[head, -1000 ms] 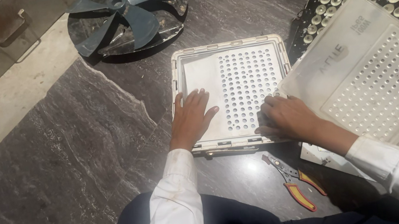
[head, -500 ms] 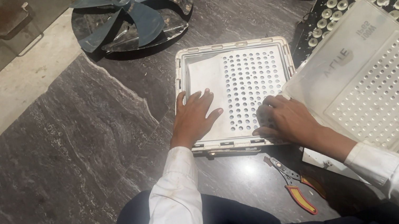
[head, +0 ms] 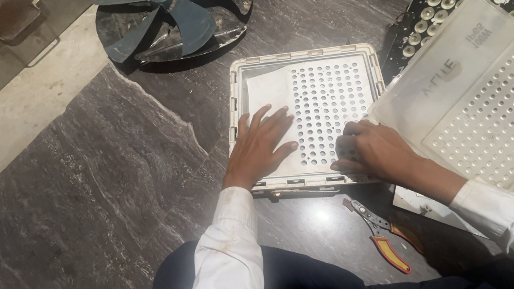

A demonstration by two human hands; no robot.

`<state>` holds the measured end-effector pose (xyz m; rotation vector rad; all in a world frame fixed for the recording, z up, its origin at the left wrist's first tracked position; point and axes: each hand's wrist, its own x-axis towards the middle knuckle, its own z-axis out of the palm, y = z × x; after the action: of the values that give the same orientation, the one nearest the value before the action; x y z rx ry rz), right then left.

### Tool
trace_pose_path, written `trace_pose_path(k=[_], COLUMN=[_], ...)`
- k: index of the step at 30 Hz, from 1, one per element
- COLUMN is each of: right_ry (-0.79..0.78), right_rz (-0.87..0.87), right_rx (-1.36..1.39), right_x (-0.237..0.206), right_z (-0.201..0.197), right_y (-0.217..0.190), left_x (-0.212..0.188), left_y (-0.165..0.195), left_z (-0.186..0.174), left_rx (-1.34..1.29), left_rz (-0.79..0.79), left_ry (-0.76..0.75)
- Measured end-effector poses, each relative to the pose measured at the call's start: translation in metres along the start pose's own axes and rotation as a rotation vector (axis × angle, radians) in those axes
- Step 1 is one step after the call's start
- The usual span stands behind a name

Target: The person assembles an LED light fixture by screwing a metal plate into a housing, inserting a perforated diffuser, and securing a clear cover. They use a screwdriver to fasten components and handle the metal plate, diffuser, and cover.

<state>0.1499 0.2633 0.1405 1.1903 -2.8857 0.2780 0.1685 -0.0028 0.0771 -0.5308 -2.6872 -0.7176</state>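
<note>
Since a second ago, both my hands have hardly moved on the square white light panel [head: 327, 109], which lies flat on the dark stone floor [head: 75, 214] in its pale frame, its face dotted with rows of small holes. Left hand [head: 260, 145] rests spread and flat; right hand [head: 371, 150] curls, grip pressed on the near edge. Beside it leans a translucent perforated cover [head: 497, 99] with grey lettering at its upper corner.

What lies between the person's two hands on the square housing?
In the head view, only the white perforated sheet spans the gap between the left hand and the right hand; both hands press on it inside the housing.
</note>
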Motion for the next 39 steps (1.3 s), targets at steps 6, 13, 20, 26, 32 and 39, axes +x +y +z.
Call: trace_pose_path(k=[6, 13, 20, 26, 32, 39], right_ry=[-0.093, -0.029, 0.013, -0.087, -0.053, 0.01], right_rz=[0.041, 0.004, -0.065, 0.086, 0.087, 0.038], right_rx=[-0.074, 0.006, 0.048, 0.08, 0.094, 0.113], right_x=[0.002, 0.005, 0.007, 0.011, 0.01, 0.006], right_z=[0.005, 0.021, 0.036, 0.031, 0.025, 0.023], right_y=[0.004, 0.024, 0.036, 0.027, 0.017, 0.012], left_x=[-0.001, -0.002, 0.0, 0.003, 0.002, 0.002], left_y=[0.0, -0.004, -0.006, -0.004, -0.004, -0.007], left_z=[0.001, 0.004, 0.004, 0.002, -0.001, 0.0], left_rx=[-0.001, -0.031, -0.046, -0.039, 0.013, -0.057], left_rz=[-0.012, -0.017, -0.068, -0.171, -0.157, -0.177], left_ry=[-0.054, -0.016, 0.025, 0.129, 0.181, 0.18])
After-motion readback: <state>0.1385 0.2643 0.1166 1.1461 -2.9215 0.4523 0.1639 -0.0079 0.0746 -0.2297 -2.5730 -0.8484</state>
